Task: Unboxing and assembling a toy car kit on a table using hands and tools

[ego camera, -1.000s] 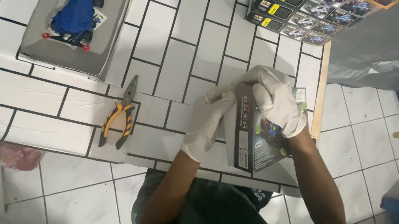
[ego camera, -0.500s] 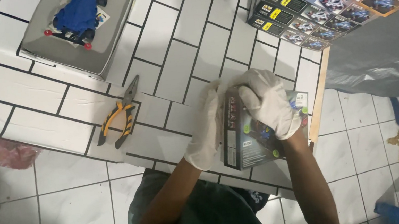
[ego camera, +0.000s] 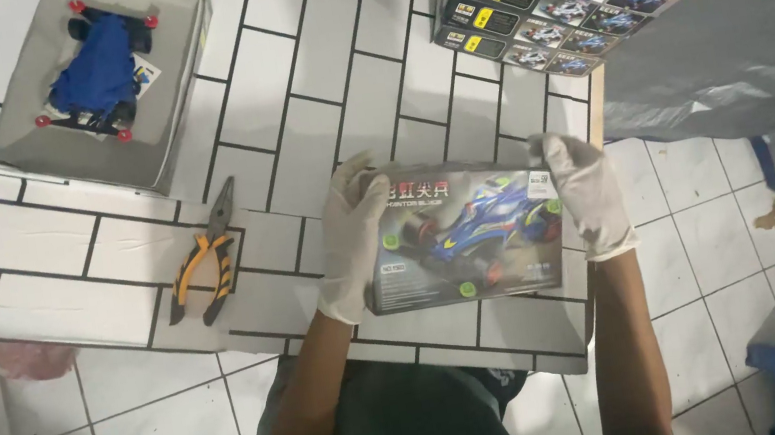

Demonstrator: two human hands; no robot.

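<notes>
both gloved hands, left (ego camera: 354,242) and right (ego camera: 589,194), grasped the box (ego camera: 465,232) by its ends, picture side up for viewing; pliers (ego camera: 204,256) lay left of fingers.

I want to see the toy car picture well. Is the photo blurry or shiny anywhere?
In the head view, the toy car box, held by the left hand and right hand, looks slightly soft with a faint sheen; the pliers read clearly; the right edge is dim and shadowed.
</notes>
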